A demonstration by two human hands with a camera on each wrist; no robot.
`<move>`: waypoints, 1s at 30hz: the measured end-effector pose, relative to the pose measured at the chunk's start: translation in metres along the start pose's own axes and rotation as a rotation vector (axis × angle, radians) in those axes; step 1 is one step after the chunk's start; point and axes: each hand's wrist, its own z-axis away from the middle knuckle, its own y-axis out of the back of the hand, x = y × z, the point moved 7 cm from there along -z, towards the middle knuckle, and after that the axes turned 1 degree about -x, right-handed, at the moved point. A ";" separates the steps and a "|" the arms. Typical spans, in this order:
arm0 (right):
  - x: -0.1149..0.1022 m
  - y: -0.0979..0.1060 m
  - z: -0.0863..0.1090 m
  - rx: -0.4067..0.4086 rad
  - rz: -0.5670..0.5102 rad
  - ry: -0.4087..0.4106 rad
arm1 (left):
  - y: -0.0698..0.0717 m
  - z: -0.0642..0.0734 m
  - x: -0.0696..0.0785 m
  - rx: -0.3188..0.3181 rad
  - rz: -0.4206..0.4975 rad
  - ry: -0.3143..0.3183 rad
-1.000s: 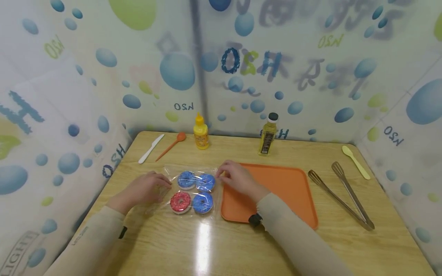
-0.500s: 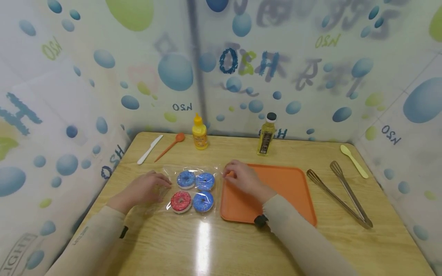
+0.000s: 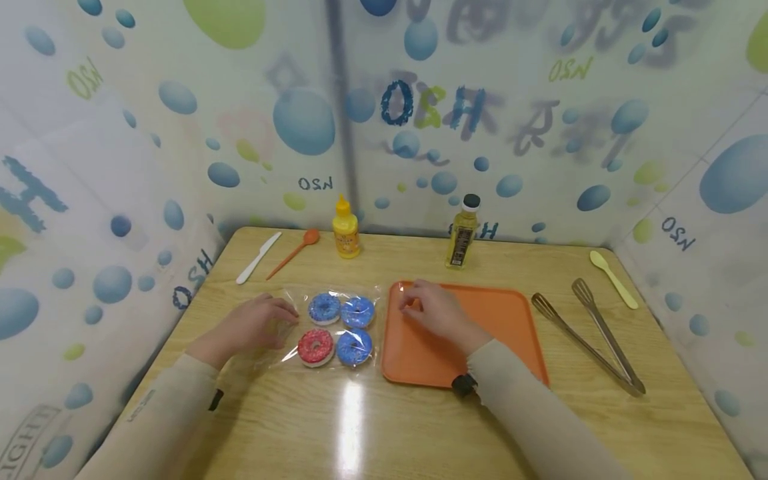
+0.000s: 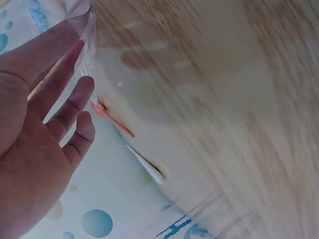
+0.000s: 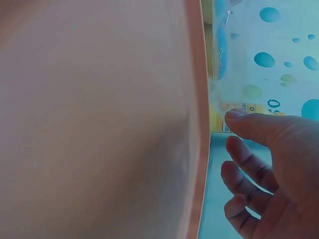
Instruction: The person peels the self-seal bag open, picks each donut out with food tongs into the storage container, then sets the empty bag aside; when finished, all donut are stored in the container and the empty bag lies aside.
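A clear plastic bag [image 3: 334,328] lies flat on the table with one red sprinkled donut [image 3: 305,348] and three blue sprinkled donuts [image 3: 346,350] inside it. At the bag's left edge, my left hand [image 3: 252,325] pinches the plastic [image 4: 87,45] between thumb and forefinger; its other fingers are spread and loosely bent. My right hand [image 3: 439,313] hovers above the left part of the orange tray [image 3: 486,317], right of the bag, with its fingers loosely bent and nothing between them. In the right wrist view, the tray's edge [image 5: 202,124] runs beside those fingers.
Behind the bag lie a white knife [image 3: 258,259] and an orange spoon [image 3: 294,253]. A yellow squeeze bottle [image 3: 346,233] and an oil bottle [image 3: 461,239] stand near the back wall. Metal tongs [image 3: 591,347] and a pale yellow spoon [image 3: 615,280] lie right of the tray.
My right hand has left the bag's right edge and moved right over the tray. The left hand has stayed at the bag's left edge, and the donuts have hardly shifted.
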 end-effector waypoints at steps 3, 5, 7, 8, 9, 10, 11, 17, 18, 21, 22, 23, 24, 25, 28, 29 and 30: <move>0.002 0.000 0.001 -0.014 0.008 -0.005 | -0.001 -0.001 0.000 0.000 0.002 -0.002; 0.003 0.001 0.001 -0.016 0.024 -0.009 | -0.002 -0.002 0.000 -0.001 0.001 -0.005; 0.006 0.001 0.002 -0.016 0.039 -0.015 | -0.003 -0.004 0.000 -0.004 0.003 -0.005; 0.007 0.001 0.002 -0.017 0.048 -0.019 | -0.003 -0.004 0.000 -0.006 0.005 -0.003; 0.008 0.000 0.002 -0.019 0.059 -0.026 | -0.003 -0.005 0.001 -0.006 0.007 -0.003; 0.009 0.000 0.002 -0.023 0.069 -0.036 | -0.003 -0.005 0.001 -0.006 0.009 -0.001; 0.010 -0.001 0.002 -0.029 0.078 -0.042 | -0.003 -0.006 0.002 -0.006 0.012 0.002; 0.005 -0.001 0.006 -0.040 0.149 -0.065 | -0.002 -0.006 0.004 -0.014 0.016 0.014; 0.002 0.001 0.007 -0.035 0.150 -0.066 | -0.002 -0.006 0.005 -0.017 0.011 0.012; -0.006 0.004 0.011 -0.021 0.145 -0.059 | -0.001 -0.006 0.006 -0.023 0.005 0.015; -0.009 0.004 0.012 -0.022 0.142 -0.056 | -0.001 -0.006 0.007 -0.024 0.001 0.014; -0.012 0.004 0.013 -0.023 0.142 -0.047 | -0.001 -0.006 0.008 -0.026 0.000 0.015; -0.014 0.003 0.015 -0.027 0.143 -0.038 | -0.001 -0.006 0.008 -0.029 -0.001 0.019; -0.016 0.002 0.016 -0.031 0.148 -0.030 | -0.001 -0.007 0.008 -0.031 0.005 0.023; -0.021 -0.004 0.020 -0.044 0.160 0.001 | 0.001 -0.008 0.007 -0.036 0.034 0.053; -0.022 -0.005 0.021 -0.044 0.161 0.012 | 0.001 -0.009 0.007 -0.034 0.049 0.064; -0.022 -0.007 0.023 -0.042 0.160 0.018 | 0.003 -0.010 0.007 -0.026 0.065 0.075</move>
